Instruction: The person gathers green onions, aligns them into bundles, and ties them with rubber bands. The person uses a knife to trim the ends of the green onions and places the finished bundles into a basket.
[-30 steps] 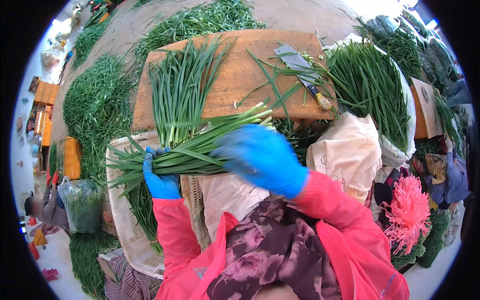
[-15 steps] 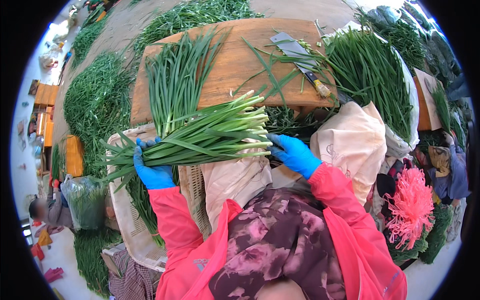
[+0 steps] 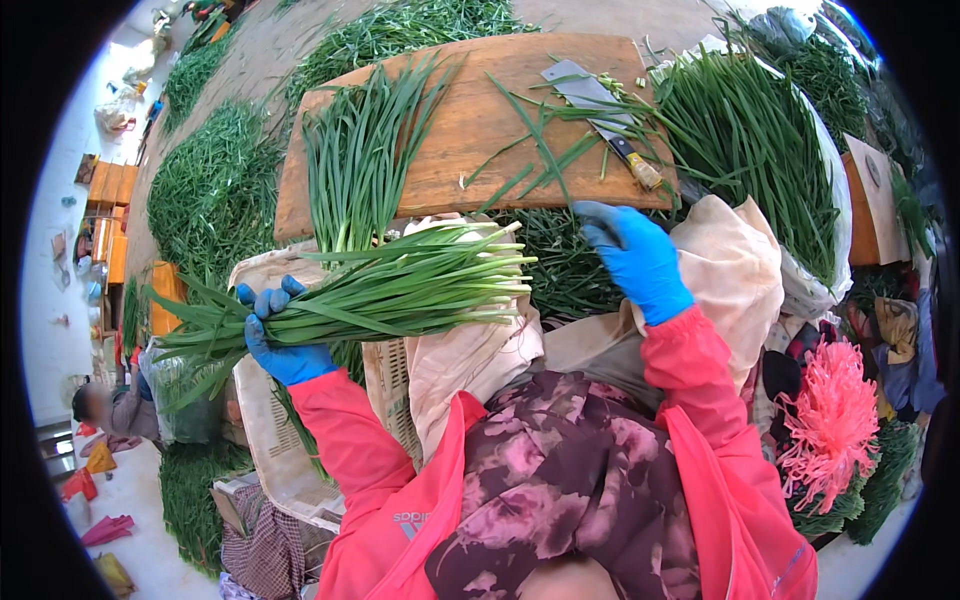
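Note:
In my blue-gloved left hand is a thick bunch of garlic chives, fingers wrapped round its leafy end. The pale cut stems point right, over my lap. My right hand, also gloved in blue, is raised off the bunch near the front edge of the wooden board. Its fingers are stretched out and nothing shows in them. Loose chives lie on the left part of the board, stems toward me. A cleaver rests at its right, among scattered leaves.
To the right stands a white sack packed with chives. A pale plastic basket sits at my left. Heaps of chive leaves cover the floor at far left, and pink ties hang at right. Another person is at far left.
My right hand has come away from the stem ends and moved up and right. The bunch, in my left hand, has shifted slightly left.

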Demonstrator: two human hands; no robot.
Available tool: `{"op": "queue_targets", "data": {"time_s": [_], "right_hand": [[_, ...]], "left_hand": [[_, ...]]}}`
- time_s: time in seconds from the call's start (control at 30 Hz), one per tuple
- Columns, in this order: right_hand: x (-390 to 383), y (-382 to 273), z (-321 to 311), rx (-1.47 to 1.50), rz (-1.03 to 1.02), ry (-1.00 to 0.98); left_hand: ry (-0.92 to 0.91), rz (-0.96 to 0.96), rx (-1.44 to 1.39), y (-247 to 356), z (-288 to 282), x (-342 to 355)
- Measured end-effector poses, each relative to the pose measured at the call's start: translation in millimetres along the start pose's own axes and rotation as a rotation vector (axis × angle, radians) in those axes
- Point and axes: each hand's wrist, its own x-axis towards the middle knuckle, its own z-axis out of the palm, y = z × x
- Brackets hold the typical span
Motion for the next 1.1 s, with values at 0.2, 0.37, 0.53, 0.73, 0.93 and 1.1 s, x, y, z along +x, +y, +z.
{"op": "queue_targets", "data": {"time_s": [0.2, 0.37, 0.53, 0.73, 0.93, 1.1], "right_hand": [[15.5, -40.7, 38.1, -0.056, -0.249, -0.097], [5.1, -33.8, 56.1, -0.149, -0.235, -0.12], [0.5, -30.3, 65.4, -0.106, -0.168, -0.173], [-0.9, -13.4, 74.9, 0.379, 0.145, -0.169], [9.1, 49.8, 53.4, 0.162, 0.678, -0.482], [4.2, 14.1, 56.0, 0.809, 0.283, -0.274]], "left_hand": [[-0.085, -0.005, 0.013, -1.3, 19.2, -4.6], [-0.112, -0.012, 0.082, -2.8, 27.5, -5.6], [-0.102, 0.0, 0.104, -1.2, 27.0, -4.7], [-0.079, -0.001, 0.059, -1.6, 15.0, -2.2], [-0.022, 0.006, 0.006, 4.5, -5.2, -2.8], [-0.056, 0.005, -0.033, 0.5, -4.8, -3.0]]}}
